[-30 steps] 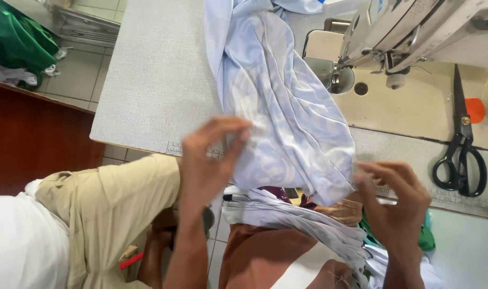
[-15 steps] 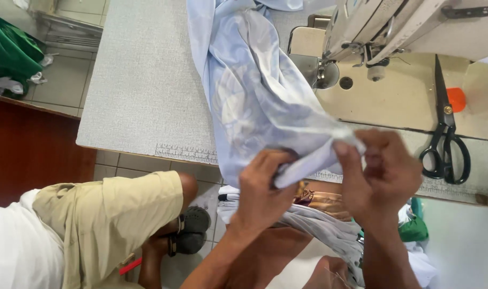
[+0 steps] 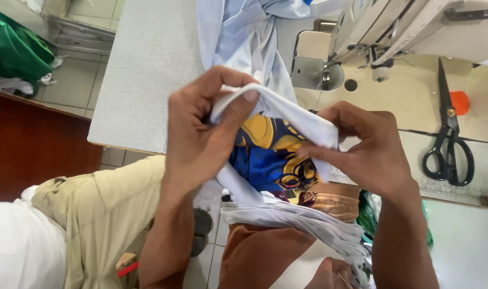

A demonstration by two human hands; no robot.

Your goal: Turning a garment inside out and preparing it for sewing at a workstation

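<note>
Since half a second ago I have lifted the folded strip of pale blue-white fabric off the grey sewing table, nearer my face. In the head view, my left hand and right hand each pinch one end. Its long axis runs left-high to right-low between them, both hands equally near.

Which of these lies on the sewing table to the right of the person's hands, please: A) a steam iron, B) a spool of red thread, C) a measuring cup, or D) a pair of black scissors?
D: a pair of black scissors lies flat on the sewing table, to the right of the right hand.
</note>
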